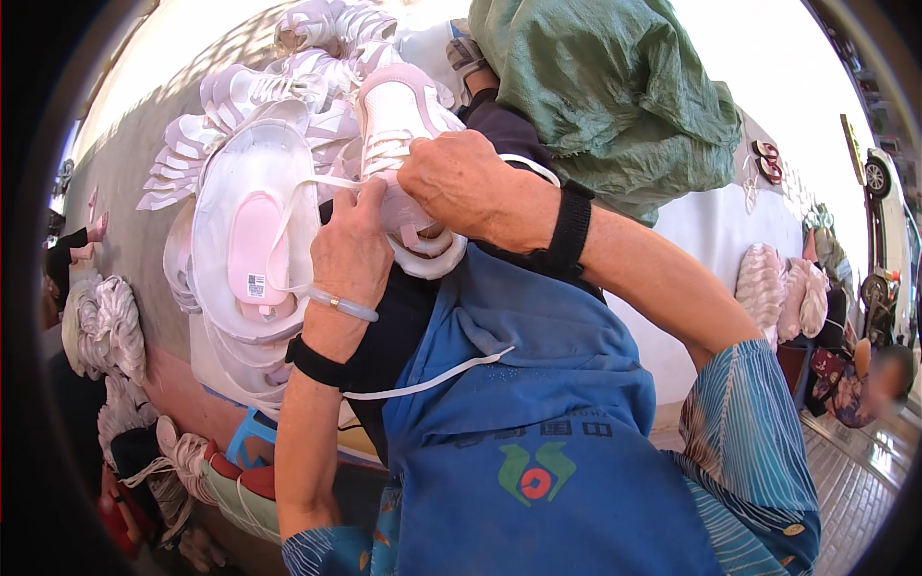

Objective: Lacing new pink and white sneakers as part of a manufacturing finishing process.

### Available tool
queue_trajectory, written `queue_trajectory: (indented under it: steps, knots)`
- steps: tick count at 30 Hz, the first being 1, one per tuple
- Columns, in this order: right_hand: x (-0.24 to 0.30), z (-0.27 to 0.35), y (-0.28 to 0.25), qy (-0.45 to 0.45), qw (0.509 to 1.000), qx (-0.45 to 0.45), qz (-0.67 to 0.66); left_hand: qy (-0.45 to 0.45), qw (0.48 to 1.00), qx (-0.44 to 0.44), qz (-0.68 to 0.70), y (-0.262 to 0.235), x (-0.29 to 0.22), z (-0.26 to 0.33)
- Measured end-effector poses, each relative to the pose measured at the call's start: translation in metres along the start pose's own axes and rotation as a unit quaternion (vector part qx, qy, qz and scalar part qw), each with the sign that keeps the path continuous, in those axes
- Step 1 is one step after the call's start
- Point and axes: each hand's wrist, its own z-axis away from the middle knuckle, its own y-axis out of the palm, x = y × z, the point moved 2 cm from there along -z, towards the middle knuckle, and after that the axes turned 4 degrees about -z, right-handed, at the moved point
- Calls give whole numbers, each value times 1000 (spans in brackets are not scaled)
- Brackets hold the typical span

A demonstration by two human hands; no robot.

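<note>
On my lap rests a white and pale-pink sneaker [396,106], its toe pointing away from me and its heel toward me. My left hand [351,252] is closed at the left of the laces, pinching a white shoelace [327,180] that loops left and down past the wrist. Its tipped end lies on my blue apron [538,403]. My right hand [461,187] is closed at the sneaker's right eyelets, with lace showing beyond it; its fingertips are hidden. Close by on the left stands a translucent white shoe-shaped piece [223,206] with a pink insole.
Many similar sneakers [230,96] are piled beyond and to the left. A green sack [615,96] bulks at the far right. Bundles of white laces [104,326] lie left, near a blue stool [252,437]. Sandals [766,161] and a parked car [888,182] are to the right.
</note>
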Motion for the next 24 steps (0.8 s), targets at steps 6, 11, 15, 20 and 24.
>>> queue_trajectory:
  steps: [6,11,15,20,24]
  knots:
    - [-41,12,18,121,966,-65,-217,16,1000,5,-16,-4,-1,-7]
    - [-40,16,22,136,945,-116,-273,27,999,-40,-1,-11,-7,-8]
    - [-22,12,12,90,981,-92,-144,51,996,-68,17,-10,-4,-9]
    - [-7,5,19,54,993,-82,-60,39,999,-26,-8,-12,-1,-10]
    - [-38,14,31,58,983,-103,-141,33,999,-32,5,-10,-3,-11]
